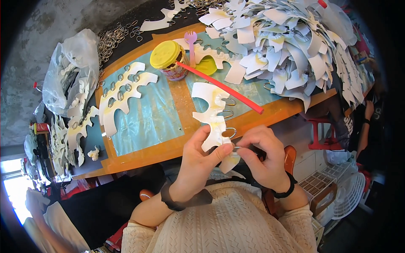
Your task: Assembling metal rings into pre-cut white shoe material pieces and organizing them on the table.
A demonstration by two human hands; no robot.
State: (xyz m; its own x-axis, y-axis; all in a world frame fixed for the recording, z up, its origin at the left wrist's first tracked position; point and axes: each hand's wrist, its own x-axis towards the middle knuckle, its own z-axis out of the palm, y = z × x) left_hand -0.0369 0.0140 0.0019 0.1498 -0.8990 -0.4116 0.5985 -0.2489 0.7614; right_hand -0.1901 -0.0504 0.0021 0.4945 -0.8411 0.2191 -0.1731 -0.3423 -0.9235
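Cream cable-knit sleeves fill the bottom of my view, each wrist wearing a black band. My left hand (201, 158) has its fingers (219, 152) pressed on the lower lobe of a white scalloped card cutout (212, 116), thumb on its face. My right hand (260, 155) curls in from the other side, its fingers (247, 148) pinching a thin metal wire ring (234, 147) against the card's edge. The card is flat, stiff and glossy, with wavy lobes and yellowish glue smears; three more wire loops stick out of its right edge above my fingertips.

Beyond the fingers, the counter (177, 145) is an orange board covered with pale blue plastic sheets (147, 120), wrinkled and shiny. Up and left of my left fingers lies another scalloped cutout (122, 95) with metal rings set along it. Straight past the fingers stands a small round jar (171, 59) with a ridged yellow lid; what it holds I cannot tell. A red straw-like stick (219, 86) runs diagonally from the jar toward my right fingers, and a pink plastic fork (191, 46) sits just behind the jar.

Far up and right of my right fingers, a big loose heap of white cutouts (287, 46) is piled. Far left, a clear crumpled plastic bag (69, 71) holds more white cutouts, with loose metal rings (112, 40) scattered on the dark surface beside it.
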